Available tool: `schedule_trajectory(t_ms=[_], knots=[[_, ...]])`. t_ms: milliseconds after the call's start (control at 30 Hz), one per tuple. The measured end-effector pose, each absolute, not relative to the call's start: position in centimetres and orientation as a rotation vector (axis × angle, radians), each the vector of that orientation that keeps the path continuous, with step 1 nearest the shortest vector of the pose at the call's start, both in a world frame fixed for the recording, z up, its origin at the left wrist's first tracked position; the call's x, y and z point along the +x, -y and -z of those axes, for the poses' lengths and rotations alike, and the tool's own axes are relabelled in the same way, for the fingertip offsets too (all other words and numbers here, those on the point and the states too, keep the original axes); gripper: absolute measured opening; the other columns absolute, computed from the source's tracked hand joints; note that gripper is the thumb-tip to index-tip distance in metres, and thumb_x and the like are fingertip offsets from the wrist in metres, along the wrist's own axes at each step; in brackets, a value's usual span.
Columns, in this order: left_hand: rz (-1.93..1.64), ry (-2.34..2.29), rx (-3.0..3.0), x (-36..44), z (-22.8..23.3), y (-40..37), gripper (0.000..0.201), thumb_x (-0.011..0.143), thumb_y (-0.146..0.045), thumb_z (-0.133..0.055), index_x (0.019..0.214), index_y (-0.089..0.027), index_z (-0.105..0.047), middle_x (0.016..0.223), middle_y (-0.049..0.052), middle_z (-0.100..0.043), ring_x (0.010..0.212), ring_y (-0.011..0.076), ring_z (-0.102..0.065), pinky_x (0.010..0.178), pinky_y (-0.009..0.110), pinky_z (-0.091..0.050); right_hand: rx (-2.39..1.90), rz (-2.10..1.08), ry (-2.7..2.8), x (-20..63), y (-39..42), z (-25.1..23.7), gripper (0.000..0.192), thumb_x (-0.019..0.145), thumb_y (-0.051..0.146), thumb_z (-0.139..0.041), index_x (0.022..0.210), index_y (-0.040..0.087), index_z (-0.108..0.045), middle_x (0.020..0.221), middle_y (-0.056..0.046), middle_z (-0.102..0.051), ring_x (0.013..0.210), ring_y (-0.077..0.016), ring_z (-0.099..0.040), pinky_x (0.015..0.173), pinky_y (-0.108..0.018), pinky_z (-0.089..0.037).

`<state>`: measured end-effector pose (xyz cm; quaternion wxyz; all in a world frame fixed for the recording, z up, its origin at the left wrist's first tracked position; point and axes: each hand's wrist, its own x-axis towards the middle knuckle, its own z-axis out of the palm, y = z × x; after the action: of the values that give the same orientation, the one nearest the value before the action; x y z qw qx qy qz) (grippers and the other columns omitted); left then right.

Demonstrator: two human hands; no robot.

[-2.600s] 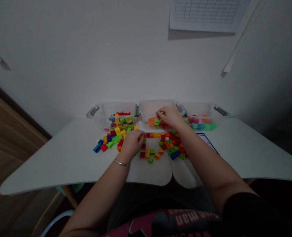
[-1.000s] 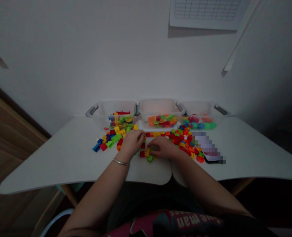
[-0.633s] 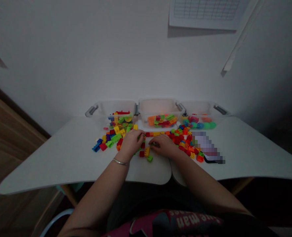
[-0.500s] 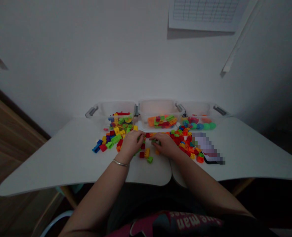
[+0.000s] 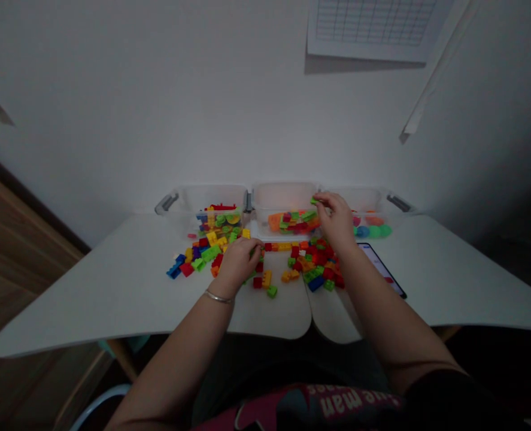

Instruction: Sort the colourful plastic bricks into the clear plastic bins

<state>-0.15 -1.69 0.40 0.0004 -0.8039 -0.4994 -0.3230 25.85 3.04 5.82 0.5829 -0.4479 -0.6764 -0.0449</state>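
Observation:
My right hand [image 5: 336, 218] is raised over the right side of the middle clear bin [image 5: 284, 194] and pinches a small green brick [image 5: 313, 200] at its fingertips. That bin holds several orange, green and red bricks [image 5: 292, 221]. My left hand [image 5: 239, 259] rests on the white table [image 5: 112, 287] with its fingers curled over loose bricks; what it holds, if anything, is hidden. Loose coloured bricks [image 5: 310, 266] lie scattered between the hands and further left [image 5: 197, 254].
A left clear bin [image 5: 188, 200] holds mixed bricks and a right clear bin [image 5: 377, 200] holds round coloured pieces [image 5: 373, 229]. A phone [image 5: 382, 269] lies flat on the table to the right of my right arm. The wall is directly behind the bins.
My right hand rose from the loose bricks near my left hand and moved back-right to above the middle bin, carrying a green brick. My left hand stayed put.

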Motion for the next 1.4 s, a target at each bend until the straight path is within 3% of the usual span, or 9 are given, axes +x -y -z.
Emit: schedule_trajectory(t_ms=[200,533,767,1133,1400], knots=[[0.999,1.586,-2.527,-0.3,-0.3,1.8,0.023,0.092,-0.024,-0.047,0.094,-0.020,-0.069,0.090,0.007,-0.072,0.089,0.0225,-0.064,0.083,0.036,-0.050,-1.330,0.074,1.779,25.5,-5.2,-6.4,0.029,0.086,0.016,-0.048,0.097,0.019,-0.075,0.104,-0.008,-0.074,0.100,-0.0232,-0.066,0.095,-0.040,-0.050],[0.999,1.583,-2.536,-0.2,-0.4,1.8,0.023,0.093,-0.025,-0.047,0.095,-0.020,-0.069,0.090,0.007,-0.072,0.089,0.0219,-0.064,0.083,0.035,-0.050,-1.641,0.299,2.021,24.5,-4.0,-7.2,0.041,0.098,0.033,-0.038,0.099,0.017,-0.077,0.101,-0.010,-0.076,0.097,-0.0270,-0.065,0.092,-0.042,-0.045],[0.996,1.584,-2.534,-0.2,-0.6,1.9,0.024,0.093,-0.025,-0.046,0.094,-0.019,-0.069,0.090,0.007,-0.071,0.089,0.0223,-0.064,0.083,0.036,-0.051,-1.497,0.196,1.976,24.7,-4.4,-6.8,0.040,0.097,0.034,-0.039,0.106,0.020,-0.075,0.105,-0.009,-0.076,0.100,-0.0276,-0.065,0.096,-0.044,-0.043],[0.991,1.597,-2.532,-0.2,-0.7,1.9,0.023,0.092,-0.025,-0.047,0.094,-0.021,-0.069,0.091,0.006,-0.072,0.089,0.0219,-0.063,0.083,0.036,-0.050,-1.092,-0.007,1.669,24.7,-2.7,-6.1,0.029,0.091,0.031,-0.045,0.097,0.022,-0.072,0.104,-0.006,-0.074,0.104,-0.0229,-0.065,0.097,-0.043,-0.048],[0.997,1.580,-2.525,-0.2,-0.5,1.8,0.023,0.093,-0.025,-0.047,0.093,-0.020,-0.069,0.089,0.007,-0.071,0.087,0.0217,-0.063,0.081,0.035,-0.049,-0.977,-0.175,1.924,23.1,0.6,-4.0,0.023,0.090,0.026,-0.050,0.091,0.022,-0.073,0.095,-0.006,-0.075,0.093,-0.0207,-0.068,0.087,-0.037,-0.051]])
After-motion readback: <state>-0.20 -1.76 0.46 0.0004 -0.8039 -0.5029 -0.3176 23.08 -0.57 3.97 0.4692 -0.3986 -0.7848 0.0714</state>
